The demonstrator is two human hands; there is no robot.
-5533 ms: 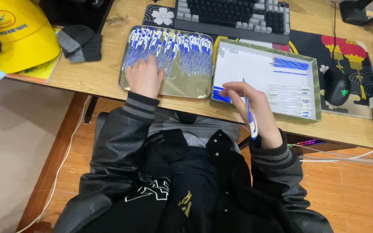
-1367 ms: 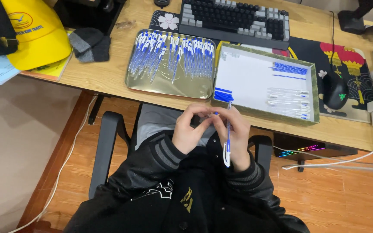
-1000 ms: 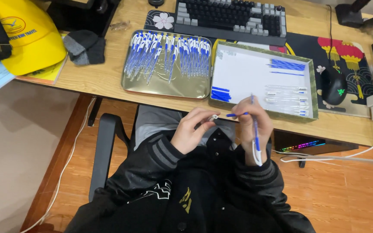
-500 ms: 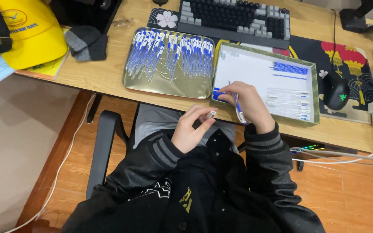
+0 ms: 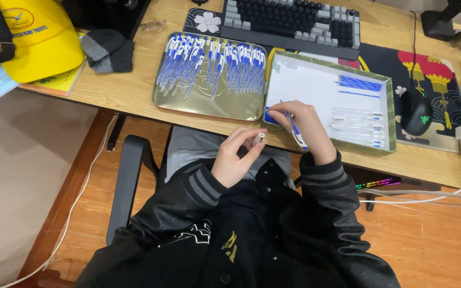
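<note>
Hands (image 5: 239, 158) – two; trays (image 5: 209, 106) – two.

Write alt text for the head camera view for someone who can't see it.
A seated person's right hand holds a blue and white pen at the near corner of a green-rimmed tray, while the left hand pinches a small white pen part above the lap. A metal tray full of blue and white pens sits to the left, with a keyboard behind.
</note>
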